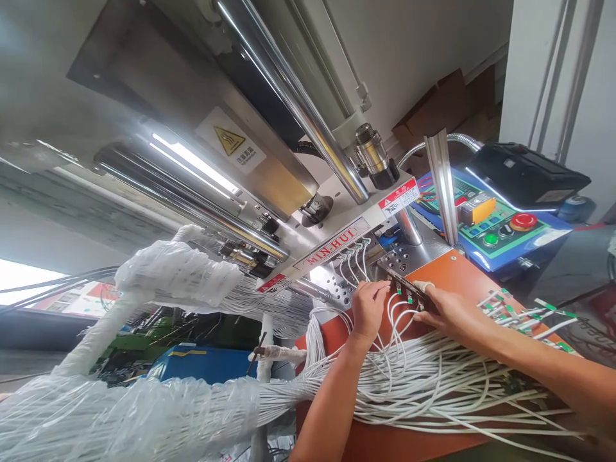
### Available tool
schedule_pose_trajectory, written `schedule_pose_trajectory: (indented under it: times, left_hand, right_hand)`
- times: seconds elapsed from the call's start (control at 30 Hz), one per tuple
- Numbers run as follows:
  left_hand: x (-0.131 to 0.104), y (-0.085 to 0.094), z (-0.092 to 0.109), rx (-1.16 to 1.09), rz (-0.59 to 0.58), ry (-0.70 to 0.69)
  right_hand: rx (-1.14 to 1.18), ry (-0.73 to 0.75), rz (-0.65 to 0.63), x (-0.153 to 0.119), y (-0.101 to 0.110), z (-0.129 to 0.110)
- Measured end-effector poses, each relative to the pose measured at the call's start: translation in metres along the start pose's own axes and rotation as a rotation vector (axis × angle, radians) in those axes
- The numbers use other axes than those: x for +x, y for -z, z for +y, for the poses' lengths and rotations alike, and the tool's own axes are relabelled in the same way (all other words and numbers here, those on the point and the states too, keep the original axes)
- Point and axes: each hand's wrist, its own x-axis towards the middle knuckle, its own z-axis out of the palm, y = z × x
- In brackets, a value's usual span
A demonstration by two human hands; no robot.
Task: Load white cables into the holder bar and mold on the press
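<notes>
My right hand (447, 312) grips one end of a narrow dark metal mold plate (407, 285), its thumb over the top edge; white tape or a cot covers a fingertip. White cables (392, 314) with small green-and-white ends (410, 299) reach the plate and lie along it. My left hand (369, 311) is closed in a pinch by the plate's far end; what its fingers hold is hidden. Just beyond, more cable ends (359, 247) sit in a row under the press head labelled MIN-HUI (337, 244).
A thick bundle of white cables (433, 385) covers the orange table (464, 276). More cable ends (529, 314) lie at the right. A blue control box (520, 237) with a red emergency button stands behind. Plastic-wrapped cables (144, 410) hang at the left. Steel press columns (298, 102) rise above.
</notes>
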Motion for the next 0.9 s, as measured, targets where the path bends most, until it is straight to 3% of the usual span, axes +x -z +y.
schedule_pose_trajectory:
  times: [0.1,0.3,0.5,0.7,0.9]
  left_hand:
    - [0.001,-0.002,-0.005,0.048,0.006,-0.067]
    - [-0.001,-0.002,-0.004,0.039,0.040,0.058]
    - [-0.001,0.003,0.003,0.038,0.099,-0.017]
    - [0.000,-0.004,-0.003,0.000,0.004,-0.109]
    - [0.003,-0.011,-0.011,0.027,-0.033,-0.096]
  right_hand:
    - [-0.004,-0.004,-0.007,0.000,0.001,-0.001]
    - [0.001,0.014,0.018,0.000,0.000,0.000]
    - [-0.027,0.026,0.041,0.000,0.000,0.000]
    - [0.027,0.016,0.012,0.001,0.003,0.001]
    - [0.056,-0.004,-0.019,0.001,0.006,0.000]
